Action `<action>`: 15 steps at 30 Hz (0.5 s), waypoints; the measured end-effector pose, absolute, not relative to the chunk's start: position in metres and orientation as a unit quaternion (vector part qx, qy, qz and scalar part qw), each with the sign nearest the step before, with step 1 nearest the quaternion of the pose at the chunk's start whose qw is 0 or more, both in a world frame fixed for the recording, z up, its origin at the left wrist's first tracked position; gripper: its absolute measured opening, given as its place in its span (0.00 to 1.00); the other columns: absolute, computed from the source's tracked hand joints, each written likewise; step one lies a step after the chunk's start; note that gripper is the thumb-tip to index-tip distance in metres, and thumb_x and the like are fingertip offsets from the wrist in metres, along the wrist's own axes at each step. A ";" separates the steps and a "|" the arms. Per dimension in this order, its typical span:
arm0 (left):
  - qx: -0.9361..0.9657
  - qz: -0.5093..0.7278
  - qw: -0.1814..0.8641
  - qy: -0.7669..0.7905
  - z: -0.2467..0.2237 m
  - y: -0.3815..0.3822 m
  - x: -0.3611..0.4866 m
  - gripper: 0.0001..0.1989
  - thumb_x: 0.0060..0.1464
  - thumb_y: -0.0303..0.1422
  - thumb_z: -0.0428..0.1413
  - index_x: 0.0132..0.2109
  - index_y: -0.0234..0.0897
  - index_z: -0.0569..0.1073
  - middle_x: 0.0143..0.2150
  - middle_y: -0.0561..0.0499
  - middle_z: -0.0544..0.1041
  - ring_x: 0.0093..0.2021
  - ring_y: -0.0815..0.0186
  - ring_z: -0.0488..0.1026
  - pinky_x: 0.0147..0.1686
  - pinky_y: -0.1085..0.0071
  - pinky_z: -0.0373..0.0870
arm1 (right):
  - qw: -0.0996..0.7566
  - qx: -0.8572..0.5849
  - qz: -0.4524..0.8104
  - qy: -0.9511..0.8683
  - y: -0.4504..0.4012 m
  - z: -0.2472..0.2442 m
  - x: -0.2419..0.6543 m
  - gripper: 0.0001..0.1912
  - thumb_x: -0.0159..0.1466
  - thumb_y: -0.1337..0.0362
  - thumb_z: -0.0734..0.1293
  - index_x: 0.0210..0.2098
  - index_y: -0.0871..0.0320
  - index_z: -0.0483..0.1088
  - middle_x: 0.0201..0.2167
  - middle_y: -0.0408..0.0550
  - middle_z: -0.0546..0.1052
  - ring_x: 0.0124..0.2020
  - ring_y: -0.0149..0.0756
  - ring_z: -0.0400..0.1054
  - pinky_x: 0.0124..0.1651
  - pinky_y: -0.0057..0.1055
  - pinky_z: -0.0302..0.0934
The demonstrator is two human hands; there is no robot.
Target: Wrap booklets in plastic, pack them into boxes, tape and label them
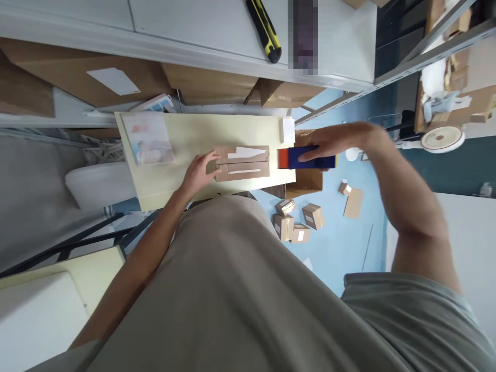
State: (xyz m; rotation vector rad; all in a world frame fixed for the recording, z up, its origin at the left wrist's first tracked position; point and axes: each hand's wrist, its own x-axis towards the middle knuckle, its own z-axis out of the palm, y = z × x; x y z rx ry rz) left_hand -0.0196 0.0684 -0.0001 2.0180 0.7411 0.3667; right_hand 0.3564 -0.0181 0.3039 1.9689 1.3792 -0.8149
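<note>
A flattish brown cardboard box (248, 168) with torn white label strips lies on the pale yellow table (186, 135). My left hand (198, 173) is at its left end, fingers apart and curved, the fingertips resting at the box's edge. Off the table's right end, my right hand (323, 147) grips a dark blue, box-shaped thing (304, 157) with an orange-red end. That thing hangs above an open cardboard box (310, 182), and its orange end points at the table. Some fingers of the right hand are hidden behind the thing.
A printed sheet (149, 137) lies at the table's left, a small white box (287, 130) at its right. Above, a yellow-black box cutter (265, 31) sits on a grey shelf (194, 26). Several small cartons (296, 225) lie on the blue floor. A white chair (101, 183) stands left.
</note>
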 end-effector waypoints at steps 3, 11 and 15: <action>0.824 0.137 0.444 0.325 0.006 0.065 -0.016 0.27 0.62 0.38 0.68 0.66 0.46 0.74 0.66 0.46 0.80 0.67 0.49 0.73 0.70 0.50 0.67 | 0.364 0.673 -0.417 0.491 -0.037 0.309 0.412 0.49 0.76 0.36 0.44 0.26 0.67 0.77 0.35 0.53 0.82 0.37 0.30 0.78 0.39 0.32 0.61; 0.799 0.122 0.429 0.403 0.018 0.052 -0.006 0.27 0.59 0.40 0.70 0.64 0.47 0.76 0.63 0.45 0.82 0.65 0.51 0.77 0.70 0.50 0.68 | 0.326 0.645 -0.454 0.521 -0.058 0.214 0.462 0.38 0.74 0.35 0.62 0.36 0.68 0.80 0.39 0.60 0.84 0.41 0.41 0.79 0.43 0.33 0.64; 0.785 0.101 0.422 0.442 0.025 0.050 -0.002 0.28 0.58 0.40 0.70 0.64 0.47 0.76 0.64 0.45 0.81 0.62 0.51 0.80 0.67 0.51 0.73 | 0.304 0.660 -0.435 0.532 -0.065 0.172 0.471 0.34 0.68 0.35 0.70 0.41 0.65 0.82 0.36 0.57 0.84 0.39 0.46 0.78 0.43 0.37 0.66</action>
